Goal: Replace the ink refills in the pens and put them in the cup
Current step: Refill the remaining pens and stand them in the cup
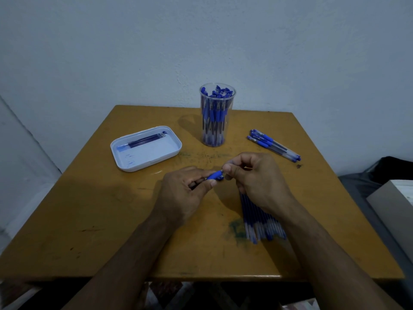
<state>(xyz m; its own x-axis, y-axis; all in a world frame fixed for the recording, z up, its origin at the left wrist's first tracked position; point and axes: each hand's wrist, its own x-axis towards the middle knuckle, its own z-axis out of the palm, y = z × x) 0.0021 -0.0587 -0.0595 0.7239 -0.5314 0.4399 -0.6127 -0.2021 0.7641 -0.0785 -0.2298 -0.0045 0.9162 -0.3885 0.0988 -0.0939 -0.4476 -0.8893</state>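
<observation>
Nearest, refills (259, 222) lie on the table (111, 220) under the right wrist. Above them the left hand (185, 191) grips a pen (215, 175) while the right hand (254, 175) pinches its tip. Farther back sit a tray (169, 151), loose pens (273, 145) and the pen-filled cup (217, 115).

I seem to be in a plain room at home, not an office or shop. My tabletop (111, 220) is worn, ink-stained wood pushed against a bare, rough-painted wall (201, 41). Off beyond my right hand (257, 177) lies dark bedding or cloth (366, 182) with a cardboard box (395, 198) on it.
</observation>
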